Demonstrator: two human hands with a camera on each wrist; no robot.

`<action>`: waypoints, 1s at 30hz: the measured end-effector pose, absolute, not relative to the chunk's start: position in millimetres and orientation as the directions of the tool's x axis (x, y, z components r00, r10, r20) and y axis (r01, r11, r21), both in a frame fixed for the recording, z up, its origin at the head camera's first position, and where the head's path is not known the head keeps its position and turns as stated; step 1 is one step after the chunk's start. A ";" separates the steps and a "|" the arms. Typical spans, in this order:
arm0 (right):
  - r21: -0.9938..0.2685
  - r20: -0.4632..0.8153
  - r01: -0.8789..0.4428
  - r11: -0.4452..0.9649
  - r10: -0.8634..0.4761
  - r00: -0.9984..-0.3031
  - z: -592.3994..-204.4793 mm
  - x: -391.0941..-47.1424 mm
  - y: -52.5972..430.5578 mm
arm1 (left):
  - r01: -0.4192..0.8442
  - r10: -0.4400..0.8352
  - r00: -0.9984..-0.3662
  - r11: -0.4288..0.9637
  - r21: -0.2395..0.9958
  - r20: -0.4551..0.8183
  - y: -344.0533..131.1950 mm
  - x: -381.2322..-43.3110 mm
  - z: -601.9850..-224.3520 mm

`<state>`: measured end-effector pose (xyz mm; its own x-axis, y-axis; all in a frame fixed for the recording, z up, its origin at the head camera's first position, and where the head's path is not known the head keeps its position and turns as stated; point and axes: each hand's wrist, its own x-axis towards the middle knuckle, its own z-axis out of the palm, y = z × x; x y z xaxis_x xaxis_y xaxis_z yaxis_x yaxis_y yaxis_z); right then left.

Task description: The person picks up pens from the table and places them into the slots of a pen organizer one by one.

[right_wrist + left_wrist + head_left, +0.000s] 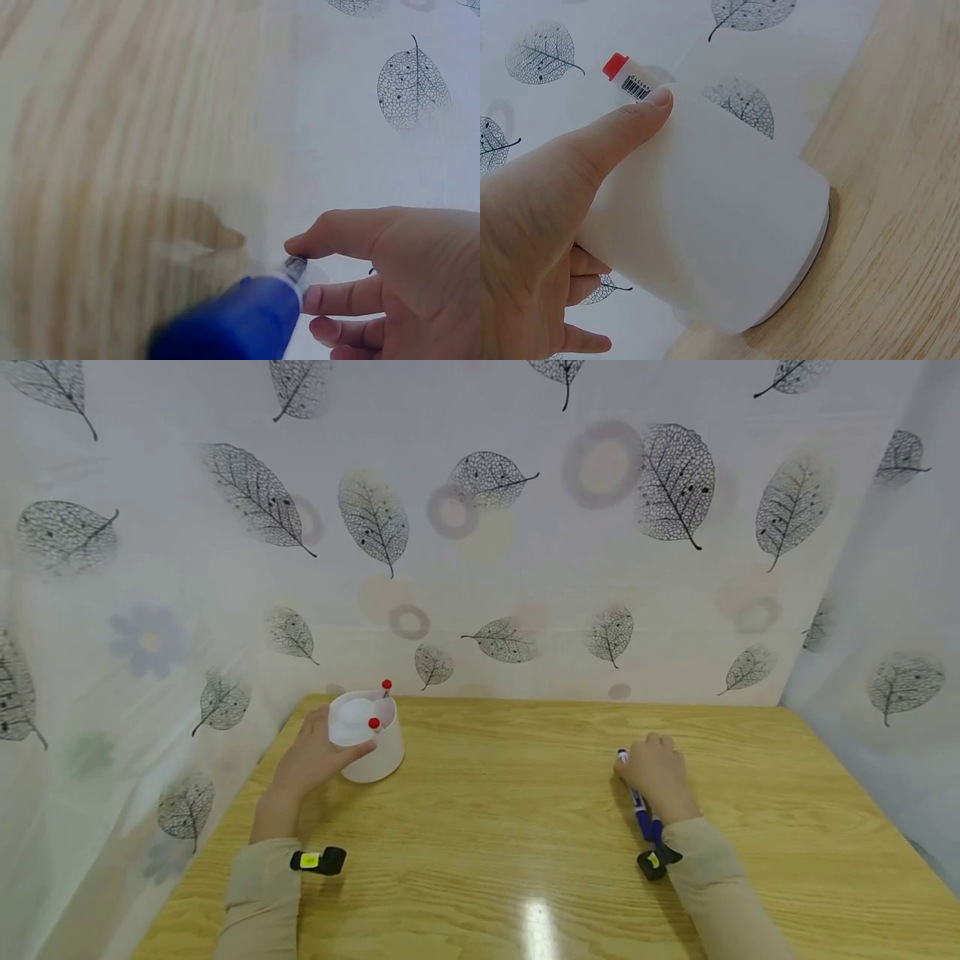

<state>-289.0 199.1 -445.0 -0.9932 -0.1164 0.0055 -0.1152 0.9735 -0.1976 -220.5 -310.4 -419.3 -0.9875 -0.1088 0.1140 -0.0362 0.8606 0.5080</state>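
Observation:
My left hand (307, 760) holds a white round pen holder (378, 756) at the table's left back, thumb on its near side at the rim. Two red-capped markers stand in the holder, one marker (386, 686) at the back and another (374, 724) near the thumb. In the left wrist view, a red-capped marker (634, 81) shows a barcode on its white barrel. Over on the right, my right hand (658, 774) pinches a blue marker (640, 814) between thumb and fingers. A second blue marker (657, 832) is beside it, partly hidden by the hand and wrist camera.
Both hands are over a wood-grain table (495, 827). A pale curtain (510, 577) with leaf prints hangs behind its back edge and along both sides. Small black cameras sit on the left wrist (322, 861) and right wrist (654, 863).

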 end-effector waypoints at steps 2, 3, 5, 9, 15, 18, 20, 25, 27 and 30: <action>-0.201 0.029 -0.124 0.972 -0.121 -0.992 -443.8 -288.6 197.0 | -0.035 -0.108 -0.987 0.860 0.509 0.115 -310.3 -220.6 -419.5; -0.204 0.040 -0.128 0.971 -0.122 -0.992 -442.7 -288.1 195.7 | -0.034 -0.108 -0.987 0.860 0.510 0.117 -310.4 -220.7 -419.7; -0.212 0.066 -0.137 0.968 -0.126 -0.990 -441.6 -288.2 193.6 | -0.031 -0.108 -0.987 0.858 0.513 0.121 -310.6 -220.8 -420.0; -0.227 0.130 -0.158 0.961 -0.131 -0.983 -440.8 -288.1 188.0 | -0.024 -0.107 -0.986 0.855 0.518 0.129 -310.8 -221.0 -420.4; -0.228 0.249 -0.205 0.952 -0.146 -0.957 -440.1 -288.8 177.3 | -0.033 -0.114 -0.986 0.855 0.517 0.125 -309.6 -219.2 -418.9; -0.227 0.296 -0.229 0.947 -0.157 -0.942 -437.2 -287.5 168.6 | -0.038 -0.116 -0.986 0.856 0.516 0.121 -308.8 -218.1 -417.3; -0.230 0.321 -0.250 0.941 -0.169 -0.932 -433.5 -285.7 161.5 | -0.038 -0.116 -0.986 0.856 0.516 0.119 -308.3 -218.0 -416.9; -0.263 0.365 -0.308 0.914 -0.202 -0.909 -424.5 -280.8 141.9 | -0.039 -0.116 -0.986 0.856 0.516 0.119 -308.0 -218.2 -416.8; -0.271 0.393 -0.335 0.903 -0.214 -0.894 -422.5 -280.1 133.7 | -0.039 -0.117 -0.986 0.855 0.517 0.119 -308.3 -218.5 -417.2; -0.268 0.434 -0.368 0.890 -0.230 -0.871 -419.8 -279.3 120.8 | -0.039 -0.117 -0.986 0.853 0.520 0.118 -308.8 -219.2 -417.5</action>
